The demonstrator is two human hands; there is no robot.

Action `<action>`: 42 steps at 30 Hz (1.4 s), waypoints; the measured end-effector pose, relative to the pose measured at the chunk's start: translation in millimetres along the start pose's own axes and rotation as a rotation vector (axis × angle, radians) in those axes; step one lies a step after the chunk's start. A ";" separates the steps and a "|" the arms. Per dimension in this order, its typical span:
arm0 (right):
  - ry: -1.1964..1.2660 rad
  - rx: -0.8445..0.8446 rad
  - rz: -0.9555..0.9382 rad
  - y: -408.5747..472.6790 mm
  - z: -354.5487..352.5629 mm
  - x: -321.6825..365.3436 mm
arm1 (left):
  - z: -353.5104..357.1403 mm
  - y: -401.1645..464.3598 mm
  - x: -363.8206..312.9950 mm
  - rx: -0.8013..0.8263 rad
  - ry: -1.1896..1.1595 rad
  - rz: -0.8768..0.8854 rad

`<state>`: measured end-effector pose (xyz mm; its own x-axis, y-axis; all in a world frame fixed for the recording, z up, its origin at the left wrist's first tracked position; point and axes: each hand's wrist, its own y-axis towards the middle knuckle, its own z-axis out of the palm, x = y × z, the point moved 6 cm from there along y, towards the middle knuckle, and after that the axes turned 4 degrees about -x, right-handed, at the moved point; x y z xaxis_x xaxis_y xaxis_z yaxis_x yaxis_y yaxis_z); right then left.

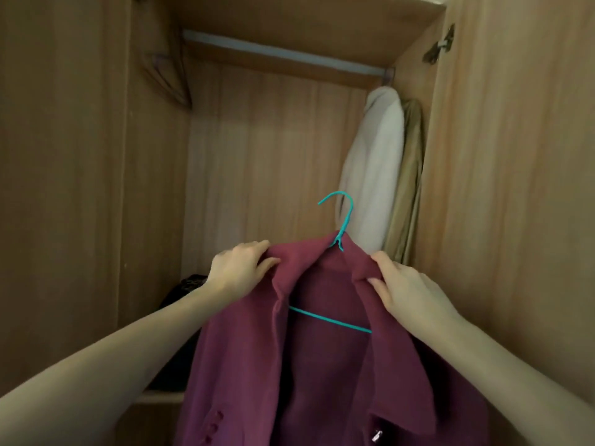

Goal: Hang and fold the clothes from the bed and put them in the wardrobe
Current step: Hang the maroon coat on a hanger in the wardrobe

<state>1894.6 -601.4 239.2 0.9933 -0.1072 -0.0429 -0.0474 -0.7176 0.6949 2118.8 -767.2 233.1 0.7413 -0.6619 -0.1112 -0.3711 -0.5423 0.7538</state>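
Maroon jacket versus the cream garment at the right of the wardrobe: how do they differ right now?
The maroon jacket is off the rail, gripped at its shoulders by the left hand and right hand; the cream garment already hangs from the rail. The jacket's teal hanger shows plainly; the cream garment's hanger is hidden. The jacket faces the camera, open; the cream garment hangs edge-on. Both are upright.

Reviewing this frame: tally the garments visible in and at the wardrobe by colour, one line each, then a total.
Maroon jacket on the teal hanger, held by the left hand and right hand: 1
White garment hanging from the rail: 1
Tan garment hanging beside it: 1
Dark clothing on the shelf, item count unclear: 1 pile
Total: 4
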 end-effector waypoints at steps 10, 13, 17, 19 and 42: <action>-0.015 -0.249 -0.069 133.7 -37.6 -43.2 | -17.4 152.2 -10.1 -0.100 0.246 -0.074; -0.022 -0.269 -0.072 161.3 -36.1 -52.2 | -17.9 182.8 -10.0 -0.154 0.352 -0.088; -0.052 -0.262 -0.067 201.0 -25.3 -61.9 | -5.0 220.4 -6.2 -0.146 0.368 -0.136; -0.119 -0.276 -0.067 217.2 -21.3 -61.8 | 4.5 240.2 3.1 -0.111 0.246 -0.199; -0.656 -0.516 0.065 477.4 -24.1 -96.5 | 129.4 511.4 17.4 -0.275 -0.903 -0.027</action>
<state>1778.7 -917.0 592.3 0.7196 -0.6309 -0.2900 0.1102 -0.3086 0.9448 1869.5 -1123.1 532.9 -0.0091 -0.8637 -0.5039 -0.1296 -0.4986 0.8571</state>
